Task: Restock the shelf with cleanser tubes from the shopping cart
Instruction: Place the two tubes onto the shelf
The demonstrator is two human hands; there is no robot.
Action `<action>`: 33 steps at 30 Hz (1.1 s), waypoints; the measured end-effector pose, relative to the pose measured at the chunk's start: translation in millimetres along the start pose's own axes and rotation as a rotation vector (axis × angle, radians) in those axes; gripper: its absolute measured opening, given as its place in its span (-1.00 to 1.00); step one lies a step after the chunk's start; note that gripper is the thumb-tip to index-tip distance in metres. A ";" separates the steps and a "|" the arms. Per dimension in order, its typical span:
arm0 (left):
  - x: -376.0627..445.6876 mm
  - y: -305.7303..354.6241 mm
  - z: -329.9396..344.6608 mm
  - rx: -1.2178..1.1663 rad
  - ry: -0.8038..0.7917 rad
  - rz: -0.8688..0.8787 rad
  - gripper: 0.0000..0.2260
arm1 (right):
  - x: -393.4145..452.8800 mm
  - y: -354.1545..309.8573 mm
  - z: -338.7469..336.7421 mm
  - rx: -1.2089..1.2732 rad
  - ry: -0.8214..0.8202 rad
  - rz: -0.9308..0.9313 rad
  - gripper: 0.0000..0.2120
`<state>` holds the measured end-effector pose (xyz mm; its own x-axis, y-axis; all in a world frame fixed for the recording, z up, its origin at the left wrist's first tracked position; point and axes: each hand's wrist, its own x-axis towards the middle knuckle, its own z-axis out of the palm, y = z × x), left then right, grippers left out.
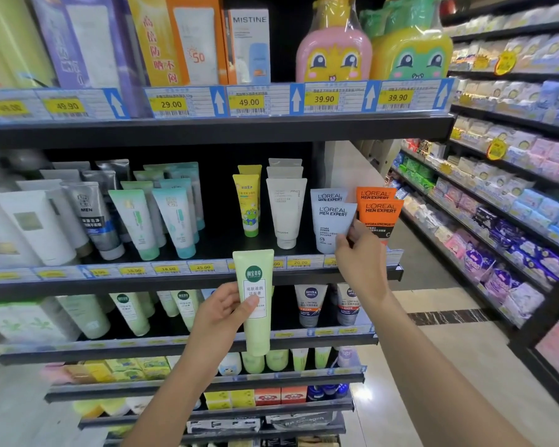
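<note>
A person stocking a shop's skincare aisle holds a pale green cleanser tube (pixel 255 298) upright in the left hand (pixel 221 312), thumb across its white label and fingers curled behind it, cap end down. The tube hangs in front of the shelf edge (pixel 162 283), just below a gap between a yellow frog-print tube (pixel 248 208) and the teal tubes (pixel 175 217) to its left.

The right hand (pixel 362 256) reaches up to the same shelf, where its fingertips pinch the lower edge of a grey L'Oreal Men Expert tube (pixel 331 224) standing at the front of its row. An orange L'Oreal Men Expert tube (pixel 380 214) stands just beside it at the end of the shelf, and a white Innisfree tube (pixel 286 211) stands on its other side.

One shelf down, more pale green tubes (pixel 128 312) of matching design stand in rows, with Nivea Men tubes (pixel 310 304) to their right. Yellow price tags (pixel 171 104) line the shelf above, under sunscreen boxes (pixel 181 40) and two cartoon-faced bottles (pixel 334 51). Across the aisle, packaged goods (pixel 510 221) fill a second rack. The shopping cart is out of frame.
</note>
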<state>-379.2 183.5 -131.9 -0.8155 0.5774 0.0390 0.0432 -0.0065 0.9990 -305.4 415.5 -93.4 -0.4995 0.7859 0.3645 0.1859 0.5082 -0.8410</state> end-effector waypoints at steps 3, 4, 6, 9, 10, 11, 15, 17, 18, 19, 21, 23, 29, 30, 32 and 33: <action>-4.4 -2.7 -9.6 -0.015 0.024 0.000 -0.80 | -12.2 0.0 4.0 0.004 0.053 -0.004 -0.74; -5.6 -4.5 -14.7 -0.020 0.031 -0.005 -0.80 | -14.2 0.5 6.1 0.007 0.060 0.007 -0.73; -8.2 -8.9 -27.4 -0.026 0.041 -0.013 -0.80 | -17.7 -0.6 8.6 0.022 0.084 0.064 -0.64; -8.3 -14.4 -52.8 -0.026 0.060 -0.015 -0.80 | -32.7 -11.3 12.2 0.131 0.201 0.122 -0.48; -7.6 -16.8 -62.8 -0.025 0.063 -0.019 -0.80 | -40.4 -17.8 16.3 0.159 0.246 0.072 -0.51; -7.2 -19.5 -73.3 -0.021 0.063 -0.022 -0.80 | -48.3 -25.5 23.0 0.167 0.270 0.006 -0.55; -8.2 -34.4 -118.1 0.010 0.071 -0.038 -0.82 | -69.0 -52.9 74.1 -0.084 0.088 -0.339 -0.63; -6.8 -43.2 -141.6 0.052 0.074 -0.032 -0.83 | -73.5 -60.9 106.4 -0.276 -0.061 -0.512 -0.62; -4.7 -49.0 -153.7 0.075 0.074 -0.023 -0.83 | -75.8 -62.3 122.1 -0.355 -0.111 -0.577 -0.61; -2.3 -54.5 -164.8 0.089 0.078 -0.011 -0.84 | -78.1 -62.6 136.5 -0.418 -0.142 -0.615 -0.60; 2.9 -65.9 -185.2 0.101 0.090 0.008 -0.84 | -83.7 -59.8 159.8 -0.518 -0.156 -0.638 -0.60; 11.3 -77.7 -201.5 0.106 0.095 0.010 -0.83 | -88.5 -55.3 174.5 -0.609 -0.117 -0.639 -0.62; 35.1 -114.5 -229.0 0.184 0.118 0.037 -0.77 | -99.8 -44.9 191.7 -0.688 -0.015 -0.630 -0.53; 37.3 -117.4 -231.5 0.223 0.140 0.052 -0.75 | -100.5 -45.1 192.6 -0.683 -0.012 -0.626 -0.53; 42.8 -121.3 -236.3 0.249 0.188 0.084 -0.75 | -101.6 -45.7 192.2 -0.684 -0.020 -0.622 -0.53; 46.2 -123.5 -238.5 0.247 0.200 0.100 -0.77 | -101.6 -45.9 191.7 -0.687 -0.023 -0.622 -0.53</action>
<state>-559.9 16.3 -248.9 -0.8961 0.4124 0.1641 0.2473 0.1569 0.9562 -425.4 244.8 -168.5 -0.6927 0.2986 0.6564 0.3363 0.9390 -0.0723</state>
